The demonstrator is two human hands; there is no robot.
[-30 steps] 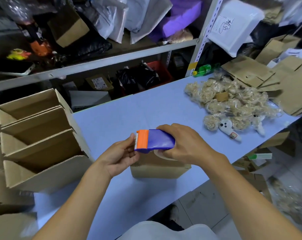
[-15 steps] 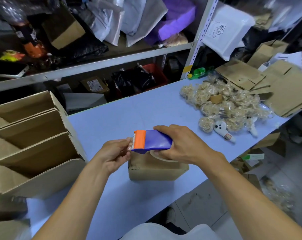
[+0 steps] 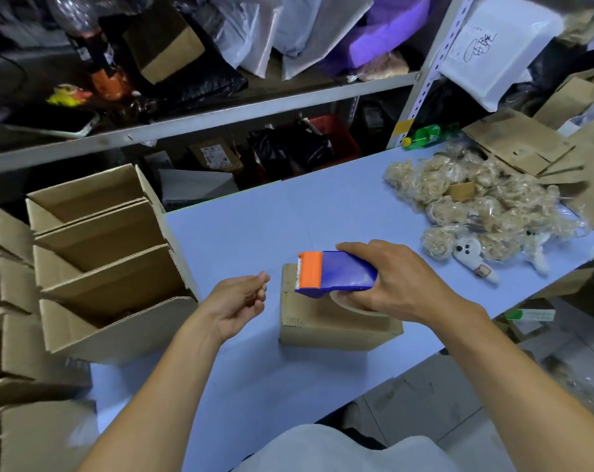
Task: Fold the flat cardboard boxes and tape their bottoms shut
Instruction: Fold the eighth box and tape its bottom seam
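Note:
A small folded cardboard box point(image 3: 336, 330) stands on the blue table point(image 3: 254, 226) in front of me. My right hand point(image 3: 408, 284) grips a blue tape dispenser with an orange cutter head point(image 3: 336, 272) and holds it just over the box's top, the tan roll underneath. My left hand point(image 3: 237, 301) hovers to the left of the cutter. Its thumb and forefinger are pinched together as on the tape's loose end. The strip itself is barely visible.
Several folded open boxes point(image 3: 111, 277) lie stacked on their sides at the table's left end. Flat cardboard blanks point(image 3: 517, 141) and a pile of bagged fluffy toys point(image 3: 476, 206) fill the right end. Cluttered shelves point(image 3: 220, 114) run behind the table.
My left hand has drawn away leftward from the cutter head, where it was touching before. The dispenser has stayed over the box.

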